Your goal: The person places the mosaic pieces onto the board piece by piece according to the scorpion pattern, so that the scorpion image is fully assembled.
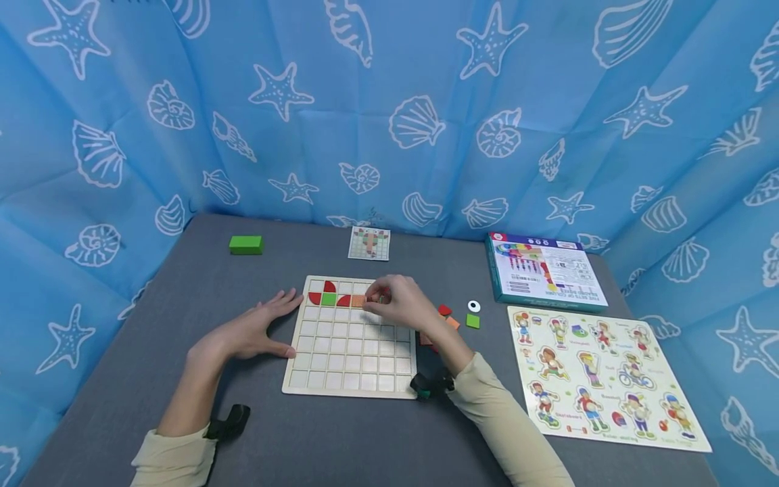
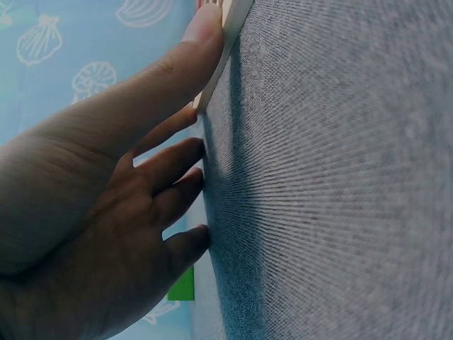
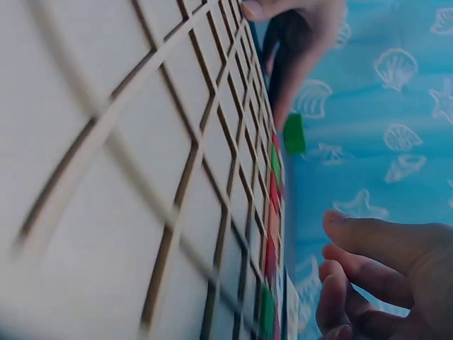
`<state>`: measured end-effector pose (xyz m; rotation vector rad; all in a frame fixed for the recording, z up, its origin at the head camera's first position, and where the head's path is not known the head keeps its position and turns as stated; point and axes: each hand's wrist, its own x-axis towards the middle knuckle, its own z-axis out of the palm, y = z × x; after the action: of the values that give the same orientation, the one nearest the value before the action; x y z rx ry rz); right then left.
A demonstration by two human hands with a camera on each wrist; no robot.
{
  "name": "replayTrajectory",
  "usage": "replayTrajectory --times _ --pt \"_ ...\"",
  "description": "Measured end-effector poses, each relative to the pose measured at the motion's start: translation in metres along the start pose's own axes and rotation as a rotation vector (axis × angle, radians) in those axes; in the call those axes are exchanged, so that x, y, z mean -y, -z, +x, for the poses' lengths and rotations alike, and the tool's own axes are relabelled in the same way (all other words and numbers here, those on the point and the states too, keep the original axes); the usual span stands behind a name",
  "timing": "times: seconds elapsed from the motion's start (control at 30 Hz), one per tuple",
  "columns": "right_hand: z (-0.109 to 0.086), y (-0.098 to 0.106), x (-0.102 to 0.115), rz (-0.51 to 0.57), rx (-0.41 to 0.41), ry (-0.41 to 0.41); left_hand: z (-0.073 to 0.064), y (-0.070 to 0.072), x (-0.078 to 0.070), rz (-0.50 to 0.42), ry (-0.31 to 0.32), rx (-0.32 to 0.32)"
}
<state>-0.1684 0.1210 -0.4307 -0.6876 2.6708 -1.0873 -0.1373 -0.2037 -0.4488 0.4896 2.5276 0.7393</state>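
Note:
A wooden grid board (image 1: 344, 346) lies flat on the table. Its upper rows hold red quarter-round pieces (image 1: 314, 297), a green square (image 1: 328, 299) and an orange square (image 1: 358, 302). My left hand (image 1: 252, 331) steadies the board's left edge, thumb (image 2: 205, 28) against its side and fingers spread. Over the upper rows hovers my right hand (image 1: 398, 301), partly hiding the pieces there. In the right wrist view, the right hand's thumb and loosely bent fingers (image 3: 382, 241) are apart, with nothing visible between them. Beyond the orange piece, that view shows a red piece (image 3: 270, 258) and a green one (image 3: 266, 312).
Loose red and orange pieces (image 1: 452, 322) lie right of the board, partly behind the right forearm. Nearby are a green square (image 1: 473, 320) and a white ring-like disc (image 1: 474, 306). A pattern card (image 1: 368, 243), green block (image 1: 246, 245), box (image 1: 548, 270) and picture puzzle board (image 1: 602, 379) surround them.

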Motion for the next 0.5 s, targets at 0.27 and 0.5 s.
replayTrajectory --times 0.27,0.5 --pt "-0.041 0.033 -0.023 0.018 -0.041 -0.082 -0.002 0.0 -0.002 -0.012 0.011 0.0" --pt "-0.07 0.051 -0.041 0.0 -0.073 -0.103 -0.003 0.0 -0.003 -0.011 0.005 -0.001"
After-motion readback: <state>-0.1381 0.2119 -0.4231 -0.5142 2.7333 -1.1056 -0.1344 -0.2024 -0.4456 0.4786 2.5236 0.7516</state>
